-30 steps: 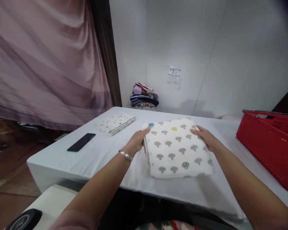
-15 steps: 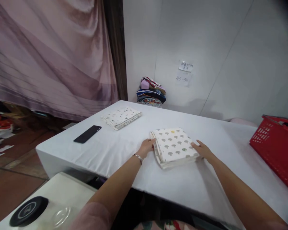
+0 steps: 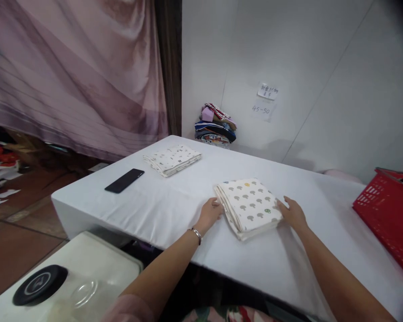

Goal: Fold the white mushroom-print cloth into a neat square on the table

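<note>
A folded white cloth (image 3: 251,203) printed with grey mushrooms, one yellow motif and one green, lies on the white-covered table between my hands. My left hand (image 3: 210,214), with a silver bracelet at the wrist, is beside the cloth's left edge; its fingers are loosely bent and nothing shows between them. At the right edge my right hand (image 3: 293,214) grips the cloth, thumb against its top side, with some fingers hidden. Farther back on the left lies a second folded white cloth (image 3: 173,159) with small dark prints.
A black phone (image 3: 124,180) lies on the table (image 3: 174,203) at the left. On the right stands a red plastic basket (image 3: 386,214). Colourful folded fabrics (image 3: 215,125) are stacked by the wall. A cream surface with a round black object (image 3: 40,285) is at lower left.
My left hand has loosened from the cloth's left edge and drawn slightly away. The mushroom cloth has turned a little, its near corner shifting right. The view has shifted slightly.
</note>
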`<state>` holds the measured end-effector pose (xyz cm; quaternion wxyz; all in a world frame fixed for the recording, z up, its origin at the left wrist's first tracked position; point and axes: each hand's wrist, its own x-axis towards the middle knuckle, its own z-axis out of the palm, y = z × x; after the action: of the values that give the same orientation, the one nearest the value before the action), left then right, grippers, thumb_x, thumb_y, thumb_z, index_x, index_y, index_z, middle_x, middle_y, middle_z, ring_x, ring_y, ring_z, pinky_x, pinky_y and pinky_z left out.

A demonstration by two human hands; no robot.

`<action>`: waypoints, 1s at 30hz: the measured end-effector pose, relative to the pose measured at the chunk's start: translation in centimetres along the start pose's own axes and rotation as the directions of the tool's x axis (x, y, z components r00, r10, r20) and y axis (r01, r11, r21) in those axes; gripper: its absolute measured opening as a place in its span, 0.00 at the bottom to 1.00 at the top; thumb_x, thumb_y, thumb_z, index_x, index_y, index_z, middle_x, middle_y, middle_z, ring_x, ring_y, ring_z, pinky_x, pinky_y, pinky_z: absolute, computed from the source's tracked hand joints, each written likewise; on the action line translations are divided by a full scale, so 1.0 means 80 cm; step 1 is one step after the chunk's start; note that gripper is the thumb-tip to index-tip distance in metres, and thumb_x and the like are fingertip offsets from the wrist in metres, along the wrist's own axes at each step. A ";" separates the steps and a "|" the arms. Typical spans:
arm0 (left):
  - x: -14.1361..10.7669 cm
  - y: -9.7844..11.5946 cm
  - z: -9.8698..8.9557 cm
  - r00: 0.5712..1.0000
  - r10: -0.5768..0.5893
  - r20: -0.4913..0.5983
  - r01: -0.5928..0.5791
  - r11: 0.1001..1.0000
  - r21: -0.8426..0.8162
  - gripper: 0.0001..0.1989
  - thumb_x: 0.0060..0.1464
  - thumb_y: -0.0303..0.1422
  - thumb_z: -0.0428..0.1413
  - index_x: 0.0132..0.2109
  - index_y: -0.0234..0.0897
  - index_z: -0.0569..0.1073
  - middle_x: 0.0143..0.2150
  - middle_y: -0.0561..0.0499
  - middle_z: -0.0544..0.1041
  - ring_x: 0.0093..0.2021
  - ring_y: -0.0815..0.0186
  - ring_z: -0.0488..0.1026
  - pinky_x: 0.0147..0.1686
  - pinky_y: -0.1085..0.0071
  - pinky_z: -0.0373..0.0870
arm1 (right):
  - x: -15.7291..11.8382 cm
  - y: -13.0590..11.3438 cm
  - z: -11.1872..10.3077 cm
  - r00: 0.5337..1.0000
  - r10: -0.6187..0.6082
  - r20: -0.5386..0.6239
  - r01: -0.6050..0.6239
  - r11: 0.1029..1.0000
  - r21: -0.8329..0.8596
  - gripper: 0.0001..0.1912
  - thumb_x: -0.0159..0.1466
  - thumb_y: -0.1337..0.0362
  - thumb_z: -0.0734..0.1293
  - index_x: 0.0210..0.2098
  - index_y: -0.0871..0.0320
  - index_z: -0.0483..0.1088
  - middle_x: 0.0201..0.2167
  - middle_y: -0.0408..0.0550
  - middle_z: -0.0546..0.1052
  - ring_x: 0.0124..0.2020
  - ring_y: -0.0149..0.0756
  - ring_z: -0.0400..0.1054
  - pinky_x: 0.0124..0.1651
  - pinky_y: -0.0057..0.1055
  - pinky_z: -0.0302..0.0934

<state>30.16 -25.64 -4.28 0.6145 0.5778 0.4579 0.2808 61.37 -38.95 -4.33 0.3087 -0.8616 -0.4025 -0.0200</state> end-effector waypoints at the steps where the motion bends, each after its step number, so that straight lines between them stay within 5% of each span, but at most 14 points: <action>1: 0.001 -0.003 -0.002 0.999 0.048 -0.013 -0.048 0.999 0.013 0.22 0.50 0.32 0.55 0.53 0.33 0.65 0.49 0.41 0.71 0.31 0.70 0.72 0.26 0.73 0.69 | -0.010 -0.010 -0.002 0.995 -0.089 -0.055 0.090 0.996 0.017 0.30 0.59 0.47 0.58 0.50 0.63 0.69 0.48 0.59 0.72 0.48 0.49 0.66 0.49 0.43 0.60; 3: 0.002 -0.010 -0.003 0.980 0.193 -0.052 -0.188 0.978 0.090 0.15 0.52 0.32 0.53 0.48 0.35 0.70 0.46 0.45 0.73 0.31 0.70 0.71 0.29 0.72 0.68 | -0.039 -0.039 -0.006 0.958 -0.261 -0.120 0.273 0.956 0.104 0.25 0.61 0.48 0.58 0.46 0.59 0.71 0.46 0.55 0.74 0.49 0.46 0.65 0.50 0.42 0.60; 6: 0.001 -0.014 -0.002 0.900 0.430 -0.077 -0.396 0.877 0.271 0.09 0.53 0.33 0.51 0.40 0.38 0.73 0.39 0.50 0.74 0.33 0.69 0.70 0.36 0.70 0.67 | -0.088 -0.091 -0.005 0.870 -0.490 -0.063 0.489 0.837 0.246 0.17 0.62 0.51 0.61 0.43 0.55 0.72 0.43 0.51 0.75 0.46 0.42 0.67 0.49 0.40 0.61; 10: -0.006 -0.014 0.001 0.812 0.581 0.063 -0.555 0.733 0.393 0.09 0.55 0.32 0.50 0.37 0.40 0.75 0.36 0.53 0.73 0.33 0.70 0.68 0.37 0.72 0.65 | -0.130 -0.144 0.005 0.783 -0.621 0.035 0.606 0.775 0.178 0.15 0.62 0.53 0.63 0.41 0.55 0.72 0.40 0.50 0.74 0.43 0.41 0.66 0.46 0.39 0.60; 14: -0.013 -0.016 0.003 0.795 0.578 0.184 -0.594 0.683 0.425 0.09 0.55 0.32 0.50 0.37 0.41 0.76 0.35 0.53 0.71 0.33 0.70 0.69 0.35 0.74 0.64 | -0.137 -0.169 0.016 0.824 -0.553 0.124 0.556 0.831 0.009 0.14 0.60 0.52 0.63 0.35 0.57 0.71 0.31 0.48 0.72 0.36 0.39 0.65 0.41 0.34 0.57; 18: -0.019 -0.012 0.003 0.808 0.560 0.181 -0.574 0.681 0.455 0.09 0.54 0.33 0.50 0.35 0.40 0.76 0.33 0.53 0.70 0.33 0.70 0.67 0.34 0.74 0.63 | -0.138 -0.178 0.022 0.855 -0.488 0.172 0.508 0.856 -0.098 0.10 0.60 0.58 0.63 0.27 0.57 0.67 0.27 0.46 0.69 0.32 0.37 0.63 0.37 0.31 0.53; 23: -0.027 -0.001 0.009 0.808 0.575 0.127 -0.565 0.694 0.447 0.09 0.54 0.33 0.50 0.34 0.39 0.75 0.31 0.52 0.70 0.32 0.69 0.66 0.35 0.74 0.62 | -0.140 -0.175 0.031 0.853 -0.512 0.106 0.520 0.852 -0.069 0.08 0.60 0.64 0.61 0.25 0.57 0.66 0.25 0.45 0.68 0.30 0.35 0.62 0.35 0.30 0.51; 30: -0.026 0.004 0.026 0.894 0.441 0.081 -0.426 0.779 0.460 0.10 0.52 0.34 0.51 0.29 0.39 0.76 0.31 0.51 0.74 0.32 0.67 0.68 0.34 0.73 0.61 | -0.141 -0.168 0.037 0.893 -0.448 0.046 0.443 0.892 0.088 0.08 0.60 0.68 0.58 0.26 0.56 0.67 0.26 0.44 0.69 0.31 0.34 0.62 0.34 0.28 0.52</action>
<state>31.19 -28.37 -3.67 0.3691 0.7933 0.3760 0.3051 43.63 -38.52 -2.99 0.3147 -0.7345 -0.5993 -0.0470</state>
